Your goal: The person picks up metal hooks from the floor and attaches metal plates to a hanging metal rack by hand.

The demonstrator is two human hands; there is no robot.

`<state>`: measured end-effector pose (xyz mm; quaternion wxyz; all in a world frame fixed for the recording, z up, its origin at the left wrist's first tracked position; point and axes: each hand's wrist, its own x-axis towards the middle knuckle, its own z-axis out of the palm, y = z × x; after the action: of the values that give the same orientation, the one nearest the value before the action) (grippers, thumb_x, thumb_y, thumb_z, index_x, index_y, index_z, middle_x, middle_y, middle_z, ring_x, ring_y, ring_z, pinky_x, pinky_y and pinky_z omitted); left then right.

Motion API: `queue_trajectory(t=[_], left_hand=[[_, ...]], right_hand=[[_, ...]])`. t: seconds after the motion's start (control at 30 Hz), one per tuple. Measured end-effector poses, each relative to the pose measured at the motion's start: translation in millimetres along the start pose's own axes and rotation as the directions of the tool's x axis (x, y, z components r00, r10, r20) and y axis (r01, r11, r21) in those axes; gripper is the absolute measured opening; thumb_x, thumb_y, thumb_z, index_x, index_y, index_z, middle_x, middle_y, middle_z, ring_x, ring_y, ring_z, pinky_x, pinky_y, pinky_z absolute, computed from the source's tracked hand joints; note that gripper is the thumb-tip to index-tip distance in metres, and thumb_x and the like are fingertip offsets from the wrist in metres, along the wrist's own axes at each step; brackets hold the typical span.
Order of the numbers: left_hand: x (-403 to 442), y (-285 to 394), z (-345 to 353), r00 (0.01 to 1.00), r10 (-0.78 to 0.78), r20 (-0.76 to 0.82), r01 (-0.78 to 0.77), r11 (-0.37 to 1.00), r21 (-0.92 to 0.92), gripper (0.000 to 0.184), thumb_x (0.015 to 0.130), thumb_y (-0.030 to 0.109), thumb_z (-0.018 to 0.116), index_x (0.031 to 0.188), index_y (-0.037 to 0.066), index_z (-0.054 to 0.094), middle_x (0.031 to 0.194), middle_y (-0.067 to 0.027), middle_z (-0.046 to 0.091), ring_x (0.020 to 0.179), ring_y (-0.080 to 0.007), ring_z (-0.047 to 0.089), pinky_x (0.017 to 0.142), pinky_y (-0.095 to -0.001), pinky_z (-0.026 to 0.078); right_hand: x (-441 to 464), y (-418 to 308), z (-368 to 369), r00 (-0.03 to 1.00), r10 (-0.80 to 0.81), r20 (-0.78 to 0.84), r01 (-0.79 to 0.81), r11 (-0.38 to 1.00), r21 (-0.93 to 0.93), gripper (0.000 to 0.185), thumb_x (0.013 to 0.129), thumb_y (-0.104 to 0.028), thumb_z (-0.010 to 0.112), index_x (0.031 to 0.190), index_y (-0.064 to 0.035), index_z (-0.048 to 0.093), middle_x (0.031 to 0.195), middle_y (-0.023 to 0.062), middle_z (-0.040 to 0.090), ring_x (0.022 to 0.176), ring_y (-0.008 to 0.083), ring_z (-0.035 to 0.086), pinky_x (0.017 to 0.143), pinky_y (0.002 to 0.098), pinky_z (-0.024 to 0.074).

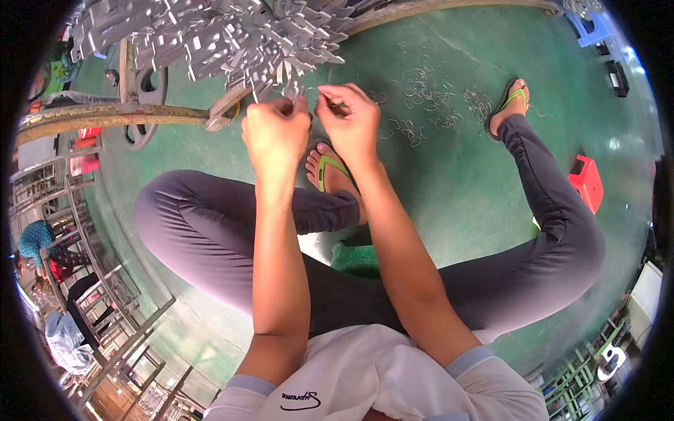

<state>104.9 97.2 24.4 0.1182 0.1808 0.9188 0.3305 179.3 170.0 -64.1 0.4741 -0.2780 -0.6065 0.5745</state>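
A dense cluster of grey metal parts (239, 42) hangs at the top of the head view. My left hand (276, 140) is closed at its lower edge, with thumb and fingers pinching a grey metal part at the end of the cluster. Just right of it, my right hand (351, 125) is closed in a pinch with its fingertips on a thin wire (313, 88). The wire spans the small gap between both hands. Its exact run behind my left fingers is hidden.
Several bent wire scraps (425, 91) lie on the green floor (449, 175). A wooden bar (112, 118) crosses at left. A red stool (587, 184) and a blue stool (593, 29) are at right. Another person (38, 242) is at far left, near metal racks.
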Motion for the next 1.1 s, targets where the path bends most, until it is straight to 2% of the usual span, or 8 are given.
queue_trajectory(t=[0.13,0.23,0.33,0.63,0.83,0.93,1.03,1.1], left_hand=[[-6.5,7.7,-10.2,0.993,-0.084,0.083,0.087,0.996,-0.030,0.026,0.085,0.024,0.072,0.076,0.001,0.079,0.061,-0.0141,0.070,0.062,-0.0277,0.072,0.072,-0.0398,0.056],[-6.8,9.0,-12.7,0.991,-0.073,0.108,0.072,0.997,0.011,0.026,0.086,0.025,0.072,0.074,0.002,0.079,0.059,-0.0106,0.070,0.059,-0.0238,0.071,0.071,-0.0373,0.056],[-9.8,15.3,-16.3,0.990,-0.072,0.119,0.071,0.997,0.018,0.028,0.086,0.025,0.072,0.074,0.001,0.078,0.060,-0.0108,0.071,0.060,-0.0247,0.072,0.072,-0.0372,0.057],[-9.8,15.3,-18.0,0.990,-0.084,0.117,0.081,0.996,0.033,0.027,0.083,0.024,0.070,0.078,-0.002,0.078,0.063,-0.0138,0.071,0.066,-0.0292,0.075,0.074,-0.0393,0.058],[-10.2,10.2,-19.2,0.997,-0.043,0.070,0.040,0.998,0.039,0.026,0.081,0.024,0.070,0.075,-0.001,0.077,0.065,-0.0177,0.071,0.069,-0.0350,0.074,0.075,-0.0424,0.058],[-9.2,8.9,-19.0,0.994,-0.050,0.098,0.048,0.999,0.026,0.027,0.080,0.024,0.071,0.074,-0.001,0.077,0.065,-0.0186,0.071,0.069,-0.0336,0.075,0.074,-0.0422,0.058],[-8.5,4.5,-18.4,0.981,-0.078,0.180,0.098,0.990,-0.106,0.023,0.078,0.021,0.074,0.083,-0.001,0.079,0.072,-0.0189,0.073,0.069,-0.0314,0.075,0.072,-0.0412,0.058],[-8.5,-1.1,-22.0,0.954,-0.052,0.294,0.110,0.977,-0.183,0.022,0.077,0.017,0.076,0.091,0.000,0.079,0.078,-0.0184,0.075,0.072,-0.0294,0.076,0.073,-0.0398,0.058]], right_hand=[[-8.0,5.5,3.0,0.999,-0.044,-0.014,0.043,0.998,-0.048,0.017,0.080,0.005,0.075,0.097,0.0011,0.073,0.080,0.0107,0.068,0.072,0.0185,0.071,0.063,0.0289,0.0570],[-9.8,7.6,1.7,0.999,-0.049,-0.009,0.049,0.998,-0.029,0.019,0.082,0.011,0.073,0.099,0.0024,0.074,0.084,0.0066,0.069,0.076,0.0104,0.069,0.067,0.0248,0.0578],[-9.1,8.8,2.3,1.000,-0.026,-0.003,0.026,1.000,-0.014,0.018,0.079,0.006,0.076,0.096,0.0008,0.072,0.080,0.0106,0.068,0.073,0.0179,0.071,0.064,0.0282,0.0561],[-12.9,18.5,4.1,1.000,-0.008,-0.011,0.009,0.999,0.042,0.019,0.079,0.007,0.076,0.096,0.0016,0.072,0.083,0.0099,0.071,0.074,0.0151,0.071,0.065,0.0267,0.0560],[-13.6,14.6,1.3,0.981,0.156,0.113,-0.180,0.954,0.240,0.016,0.082,0.006,0.076,0.097,0.0026,0.073,0.085,0.0069,0.074,0.077,0.0095,0.070,0.067,0.0238,0.0558],[-12.1,7.5,-3.4,0.960,0.219,0.173,-0.249,0.951,0.182,0.015,0.083,0.006,0.075,0.098,0.0022,0.074,0.086,0.0074,0.075,0.077,0.0088,0.070,0.068,0.0235,0.0555],[-9.5,12.2,-5.2,0.969,0.212,0.131,-0.223,0.972,0.079,0.014,0.084,0.005,0.075,0.098,0.0030,0.074,0.086,0.0080,0.076,0.077,0.0094,0.070,0.069,0.0240,0.0555],[-4.8,14.4,-9.8,0.954,0.258,0.150,-0.274,0.957,0.094,0.014,0.084,0.003,0.075,0.099,0.0039,0.074,0.086,0.0083,0.076,0.077,0.0098,0.070,0.070,0.0244,0.0554]])
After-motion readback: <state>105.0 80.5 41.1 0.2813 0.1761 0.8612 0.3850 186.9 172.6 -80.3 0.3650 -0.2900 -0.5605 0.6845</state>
